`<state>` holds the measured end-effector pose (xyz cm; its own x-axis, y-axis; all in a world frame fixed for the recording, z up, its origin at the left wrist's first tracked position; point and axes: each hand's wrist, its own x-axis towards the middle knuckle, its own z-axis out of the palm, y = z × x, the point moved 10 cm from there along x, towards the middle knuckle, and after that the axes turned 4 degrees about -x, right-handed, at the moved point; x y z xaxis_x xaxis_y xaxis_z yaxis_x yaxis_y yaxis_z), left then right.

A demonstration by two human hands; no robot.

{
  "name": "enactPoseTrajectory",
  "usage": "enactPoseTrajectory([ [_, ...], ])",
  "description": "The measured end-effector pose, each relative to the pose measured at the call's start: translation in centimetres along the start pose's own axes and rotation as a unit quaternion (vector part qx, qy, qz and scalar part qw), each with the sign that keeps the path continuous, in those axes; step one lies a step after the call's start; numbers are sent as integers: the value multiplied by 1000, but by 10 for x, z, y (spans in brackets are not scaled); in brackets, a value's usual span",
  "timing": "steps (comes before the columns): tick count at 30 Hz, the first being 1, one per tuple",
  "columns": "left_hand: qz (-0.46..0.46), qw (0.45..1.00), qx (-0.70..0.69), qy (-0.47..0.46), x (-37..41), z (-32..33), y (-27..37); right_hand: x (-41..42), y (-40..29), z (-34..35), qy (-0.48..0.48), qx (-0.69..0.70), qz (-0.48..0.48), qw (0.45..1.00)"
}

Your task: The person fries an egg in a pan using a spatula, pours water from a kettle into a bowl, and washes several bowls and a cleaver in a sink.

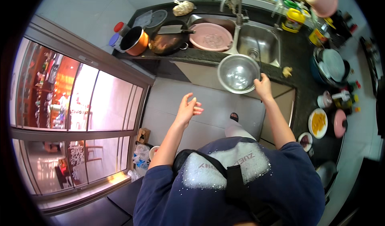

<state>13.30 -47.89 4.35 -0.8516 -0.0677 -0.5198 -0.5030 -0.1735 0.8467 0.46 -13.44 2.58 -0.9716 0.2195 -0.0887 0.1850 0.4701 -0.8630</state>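
Observation:
My right hand [263, 86] grips the rim of a stainless steel bowl [239, 73], which hangs in front of the counter edge by the sink. The bowl's shiny inside faces up, with bright reflections at its bottom. My left hand [188, 109] is in the air above the floor, apart from the bowl, fingers loosely spread and holding nothing. Beyond the bowl lies the right basin of the steel sink [264, 42]. A pink plastic basin [210, 37] sits over the left basin, with a wire rack on it.
A wok [170, 42] with a cleaver [171, 29] across it stands left of the sink, beside an orange pot [135, 40]. Ginger [287, 72] lies on the right counter. Farther along are stacked bowls [333, 65] and a plate of yellow food [312, 123]. A sliding door [81, 132] is at left.

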Motion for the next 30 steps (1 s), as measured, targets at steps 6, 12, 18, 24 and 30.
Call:
enactPoseTrajectory([
  [6,-63,992,-16,105,48,-78,4,149,19,-1,77,-105,-17,991],
  [12,-114,987,-61,97,127,-86,22,216,65,20,82,-69,50,993],
  [18,-113,991,-72,26,286,-74,74,230,61,50,143,-29,136,980],
  [24,-137,972,-52,184,492,-104,105,211,74,44,195,-23,192,961],
  [30,-196,849,105,480,503,-124,141,180,92,27,240,36,288,926],
])
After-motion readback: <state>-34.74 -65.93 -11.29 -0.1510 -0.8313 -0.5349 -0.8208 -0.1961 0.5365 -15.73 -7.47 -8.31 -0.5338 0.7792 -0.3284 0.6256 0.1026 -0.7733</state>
